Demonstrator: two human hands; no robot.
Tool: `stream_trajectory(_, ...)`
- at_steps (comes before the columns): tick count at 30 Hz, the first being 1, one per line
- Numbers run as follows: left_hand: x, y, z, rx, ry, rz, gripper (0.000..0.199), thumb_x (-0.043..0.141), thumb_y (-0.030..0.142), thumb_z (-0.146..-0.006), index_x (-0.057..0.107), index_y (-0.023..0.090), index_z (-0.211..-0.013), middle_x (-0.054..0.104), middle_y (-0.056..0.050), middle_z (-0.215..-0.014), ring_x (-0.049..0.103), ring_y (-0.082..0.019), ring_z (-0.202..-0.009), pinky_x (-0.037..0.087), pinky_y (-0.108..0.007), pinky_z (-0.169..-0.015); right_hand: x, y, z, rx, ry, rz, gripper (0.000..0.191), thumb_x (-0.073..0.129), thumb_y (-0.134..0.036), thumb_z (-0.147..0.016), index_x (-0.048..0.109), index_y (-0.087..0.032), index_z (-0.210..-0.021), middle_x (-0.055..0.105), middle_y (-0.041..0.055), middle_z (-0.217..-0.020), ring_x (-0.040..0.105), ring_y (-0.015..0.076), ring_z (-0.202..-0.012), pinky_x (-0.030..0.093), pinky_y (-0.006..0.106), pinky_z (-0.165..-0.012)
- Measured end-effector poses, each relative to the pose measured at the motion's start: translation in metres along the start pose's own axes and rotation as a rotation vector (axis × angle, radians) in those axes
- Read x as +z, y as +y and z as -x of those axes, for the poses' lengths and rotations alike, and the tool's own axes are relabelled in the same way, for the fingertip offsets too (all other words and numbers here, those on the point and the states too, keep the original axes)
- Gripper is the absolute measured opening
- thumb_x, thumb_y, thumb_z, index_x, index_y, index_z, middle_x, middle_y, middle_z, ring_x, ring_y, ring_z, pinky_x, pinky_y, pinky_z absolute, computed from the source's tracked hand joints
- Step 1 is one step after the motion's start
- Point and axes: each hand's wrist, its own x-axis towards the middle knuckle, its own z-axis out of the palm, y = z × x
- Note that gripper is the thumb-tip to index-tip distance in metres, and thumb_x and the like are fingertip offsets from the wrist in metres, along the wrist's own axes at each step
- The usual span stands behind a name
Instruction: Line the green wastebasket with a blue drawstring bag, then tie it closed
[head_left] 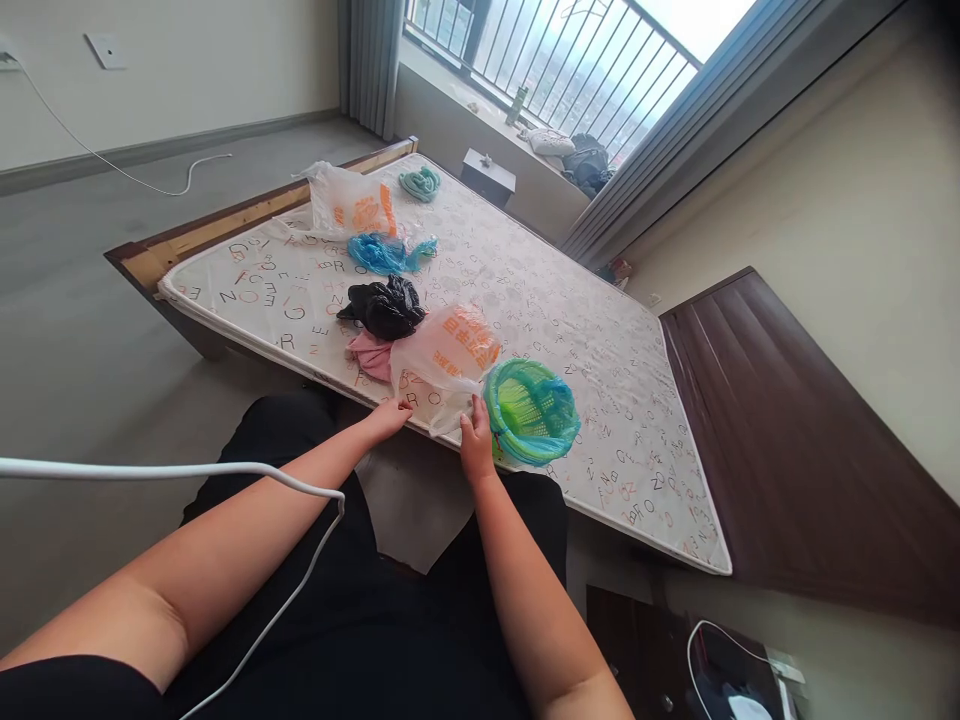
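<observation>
While a lettered mattress (570, 330) bears a white-and-orange plastic bag (446, 355) at its near edge, the left hand (388, 418) pinches the bag's hem and the right hand (477, 440), fingers curled, grips its corner, just beside a green basket (531, 412).

A home bedroom: a mattress (540, 300) on a wooden bed frame (225, 215).
</observation>
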Motion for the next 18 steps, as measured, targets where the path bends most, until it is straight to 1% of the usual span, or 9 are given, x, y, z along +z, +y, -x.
stream_trajectory(5, -0.001, -0.004, -0.002, 0.008, 0.002, -0.042, 0.015, 0.065, 0.024, -0.083, 0.068, 0.017, -0.095, 0.070, -0.003, -0.086, 0.060, -0.015, -0.071, 0.040, -0.024, -0.060, -0.001, 0.001, -0.007, 0.008, 0.057, -0.081, 0.070, 0.044, -0.041, -0.093, 0.034, -0.016, -0.158, 0.032, 0.0129, -0.164, 0.028, 0.0262, -0.153, 0.025, 0.049, -0.124)
stream_trajectory(10, -0.002, 0.001, 0.002, -0.024, 0.021, -0.038, 0.017, 0.064, 0.025, -0.085, 0.067, 0.016, -0.099, 0.072, -0.004, -0.089, 0.061, -0.016, -0.073, 0.041, -0.024, -0.061, -0.002, -0.003, -0.005, -0.034, 0.071, -0.076, 0.072, 0.046, -0.041, -0.093, 0.034, -0.015, -0.158, 0.029, 0.0142, -0.166, 0.025, 0.0258, -0.154, 0.019, 0.049, -0.126)
stream_trajectory(12, -0.003, 0.003, 0.004, -0.036, 0.031, -0.037, 0.020, 0.064, 0.026, -0.085, 0.067, 0.015, -0.102, 0.072, -0.004, -0.091, 0.062, -0.017, -0.073, 0.041, -0.025, -0.061, -0.003, -0.010, -0.002, -0.051, 0.065, -0.054, 0.071, 0.045, -0.041, -0.093, 0.034, -0.015, -0.158, 0.028, 0.0143, -0.166, 0.026, 0.0257, -0.154, 0.024, 0.048, -0.125)
stream_trajectory(15, -0.004, 0.005, 0.006, -0.049, 0.041, -0.042, 0.025, 0.064, 0.028, -0.086, 0.067, 0.015, -0.107, 0.072, -0.005, -0.093, 0.062, -0.017, -0.073, 0.042, -0.025, -0.062, -0.005, -0.019, 0.003, -0.069, 0.046, -0.023, 0.070, 0.045, -0.041, -0.093, 0.036, -0.014, -0.157, 0.028, 0.0153, -0.165, 0.026, 0.0253, -0.154, 0.036, 0.044, -0.119)
stream_trajectory(18, -0.004, 0.004, 0.006, -0.053, 0.044, -0.038, 0.026, 0.064, 0.028, -0.086, 0.067, 0.015, -0.108, 0.073, -0.006, -0.097, 0.063, -0.017, -0.076, 0.042, -0.025, -0.063, -0.005, -0.022, 0.004, -0.077, 0.018, -0.012, 0.070, 0.046, -0.040, -0.093, 0.035, -0.015, -0.158, 0.026, 0.0151, -0.166, 0.025, 0.0259, -0.154, 0.044, 0.042, -0.114)
